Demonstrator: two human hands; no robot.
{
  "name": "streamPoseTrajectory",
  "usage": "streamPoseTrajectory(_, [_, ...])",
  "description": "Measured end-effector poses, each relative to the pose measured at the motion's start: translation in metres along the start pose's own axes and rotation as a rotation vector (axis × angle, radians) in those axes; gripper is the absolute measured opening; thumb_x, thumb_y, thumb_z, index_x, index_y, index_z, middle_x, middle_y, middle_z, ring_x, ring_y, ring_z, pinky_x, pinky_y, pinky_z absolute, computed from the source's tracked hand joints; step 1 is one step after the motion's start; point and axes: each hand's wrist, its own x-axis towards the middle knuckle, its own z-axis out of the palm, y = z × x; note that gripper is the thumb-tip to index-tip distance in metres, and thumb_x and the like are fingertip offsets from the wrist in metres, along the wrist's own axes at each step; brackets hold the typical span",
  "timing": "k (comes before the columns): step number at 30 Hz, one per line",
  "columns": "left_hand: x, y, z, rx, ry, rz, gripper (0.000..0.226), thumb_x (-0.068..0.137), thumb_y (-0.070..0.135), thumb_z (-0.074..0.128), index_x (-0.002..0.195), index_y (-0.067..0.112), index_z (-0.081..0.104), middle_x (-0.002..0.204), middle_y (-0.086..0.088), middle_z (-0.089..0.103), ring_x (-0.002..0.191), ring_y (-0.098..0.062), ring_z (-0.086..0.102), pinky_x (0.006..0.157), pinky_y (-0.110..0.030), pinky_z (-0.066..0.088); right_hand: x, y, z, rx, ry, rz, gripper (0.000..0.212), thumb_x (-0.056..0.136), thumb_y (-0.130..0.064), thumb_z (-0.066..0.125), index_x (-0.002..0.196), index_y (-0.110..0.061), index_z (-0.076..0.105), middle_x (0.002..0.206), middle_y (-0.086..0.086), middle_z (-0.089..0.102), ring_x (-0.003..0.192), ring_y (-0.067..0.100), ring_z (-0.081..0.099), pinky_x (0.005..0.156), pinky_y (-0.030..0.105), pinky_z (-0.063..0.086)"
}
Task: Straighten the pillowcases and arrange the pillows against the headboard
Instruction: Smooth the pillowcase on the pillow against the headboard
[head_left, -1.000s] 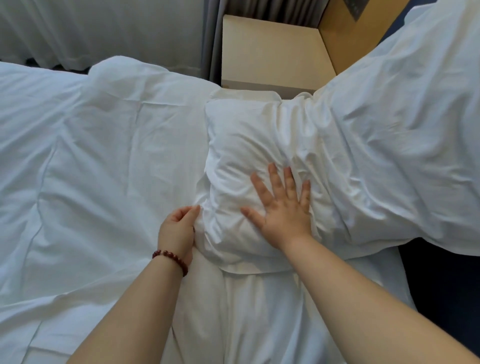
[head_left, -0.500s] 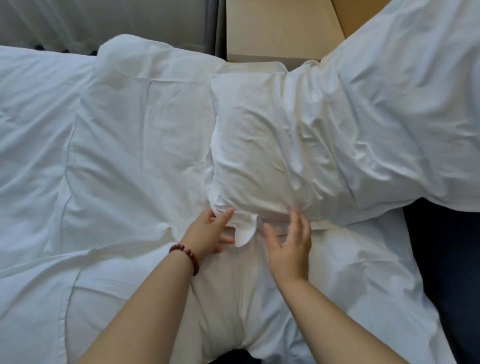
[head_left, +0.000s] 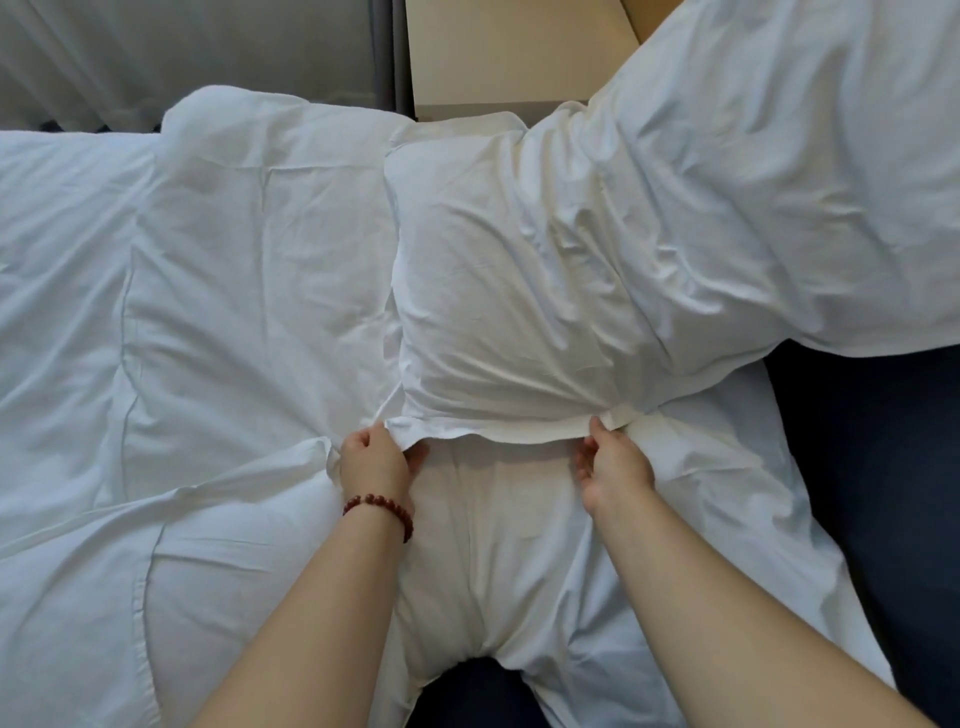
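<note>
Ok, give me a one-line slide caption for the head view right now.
Left hand and right hand each pinch a near corner of the white pillowcase, its hem stretched between them.

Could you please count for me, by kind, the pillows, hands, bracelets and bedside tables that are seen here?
Pillows: 2, middle pillow and right pillow
Hands: 2, left hand and right hand
Bracelets: 1, bead bracelet on the left wrist
Bedside tables: 1, bedside table
Total: 6

Pillow (head_left: 509, 312) lies on bed (head_left: 519, 545), nightstand (head_left: 519, 52) behind it.
</note>
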Motion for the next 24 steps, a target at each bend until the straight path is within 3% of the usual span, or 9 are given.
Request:
streamPoseTrajectory(4, [-0.012, -0.003, 0.002, -0.128, -0.133, -0.178, 0.053, 0.083, 0.052, 0.070, 0.119, 0.013, 0.063, 0.118, -0.006, 0.068, 0.101, -0.021, 0.069, 0.082, -0.037, 0.059, 0.001, -0.001, -0.010, 0.076, -0.125, 0.106, 0.015, 0.098, -0.019, 0.056, 0.112, -0.015, 0.062, 0.103, 0.001, 0.066, 0.099, 0.014, 0.062, 0.087, 0.034, 0.048])
streamPoseTrajectory(6, [-0.006, -0.008, 0.002, -0.152, -0.103, -0.188, 0.064, 0.079, 0.046, 0.075, 0.130, 0.012, 0.056, 0.128, -0.006, 0.061, 0.104, -0.021, 0.066, 0.084, -0.031, 0.057, -0.002, -0.008, -0.007, 0.072, -0.098, 0.114, 0.018, 0.099, -0.019, 0.054, 0.114, -0.011, 0.061, 0.096, 0.002, 0.066, 0.087, 0.014, 0.064, 0.076, 0.029, 0.050])
streamPoseTrajectory(8, [-0.007, -0.010, -0.002, -0.091, -0.093, -0.112, 0.040, 0.091, 0.028, 0.067, 0.123, 0.007, 0.058, 0.114, -0.011, 0.066, 0.084, -0.017, 0.070, 0.073, -0.026, 0.056, -0.013, -0.011, 0.000, -0.052, -0.065, 0.101, 0.015, 0.098, -0.021, 0.057, 0.101, -0.008, 0.062, 0.082, 0.004, 0.067, 0.070, 0.014, 0.064, 0.056, 0.022, 0.050])
streamPoseTrajectory(11, [-0.023, 0.003, -0.006, 0.134, -0.126, 0.039, 0.024, 0.094, 0.026, 0.064, 0.096, 0.002, 0.065, 0.071, -0.005, 0.066, 0.051, -0.009, 0.062, 0.053, -0.021, 0.051, -0.037, -0.016, 0.014, -0.317, -0.125, -0.144, 0.024, 0.096, -0.029, 0.060, 0.081, -0.009, 0.061, 0.072, 0.005, 0.066, 0.061, 0.013, 0.061, 0.052, 0.020, 0.048])
streamPoseTrajectory(15, [-0.042, 0.038, 0.014, 0.336, -0.186, 0.387, 0.042, 0.095, 0.039, 0.061, 0.067, 0.008, 0.062, 0.052, 0.002, 0.055, 0.050, -0.008, 0.053, 0.055, -0.023, 0.049, -0.060, -0.040, 0.042, -0.649, -0.266, -0.605, 0.029, 0.092, -0.041, 0.062, 0.084, -0.014, 0.067, 0.080, 0.005, 0.068, 0.074, 0.009, 0.060, 0.071, 0.022, 0.047])
streamPoseTrajectory(17, [-0.036, 0.067, 0.043, 0.380, -0.252, 0.643, 0.034, 0.099, 0.035, 0.055, 0.077, 0.012, 0.065, 0.069, 0.002, 0.064, 0.067, -0.009, 0.061, 0.070, -0.029, 0.053, -0.058, -0.063, 0.066, -0.766, -0.300, -0.804, 0.028, 0.090, -0.046, 0.062, 0.087, -0.019, 0.067, 0.085, -0.003, 0.068, 0.082, 0.009, 0.061, 0.075, 0.021, 0.046])
streamPoseTrajectory(20, [-0.001, 0.108, 0.109, 0.606, -0.335, 1.088, 0.030, 0.099, 0.033, 0.046, 0.114, 0.015, 0.066, 0.115, -0.001, 0.063, 0.112, -0.012, 0.054, 0.102, -0.036, 0.043, -0.041, -0.107, 0.119, -1.011, -0.293, -1.265, 0.041, 0.087, -0.055, 0.051, 0.100, -0.020, 0.068, 0.103, -0.003, 0.067, 0.101, 0.017, 0.058, 0.090, 0.027, 0.042])
streamPoseTrajectory(22, [0.023, 0.137, 0.156, 0.831, -0.352, 1.157, 0.043, 0.102, 0.038, 0.040, 0.142, 0.022, 0.048, 0.151, -0.003, 0.039, 0.142, -0.018, 0.029, 0.120, -0.037, 0.021, -0.024, -0.142, 0.158, -1.243, -0.239, -1.493, 0.052, 0.090, -0.057, 0.043, 0.113, -0.017, 0.067, 0.121, 0.003, 0.064, 0.118, 0.023, 0.054, 0.102, 0.033, 0.036])
streamPoseTrajectory(24, [0.050, 0.158, 0.194, 1.045, -0.349, 1.132, 0.053, 0.103, 0.046, 0.031, 0.154, 0.029, 0.025, 0.165, 0.001, 0.009, 0.151, -0.019, 0.000, 0.122, -0.038, 0.001, -0.011, -0.176, 0.191, -1.564, -0.115, -1.568, 0.057, 0.094, -0.059, 0.036, 0.133, -0.023, 0.056, 0.147, 0.005, 0.047, 0.141, 0.025, 0.034, 0.116, 0.043, 0.018])
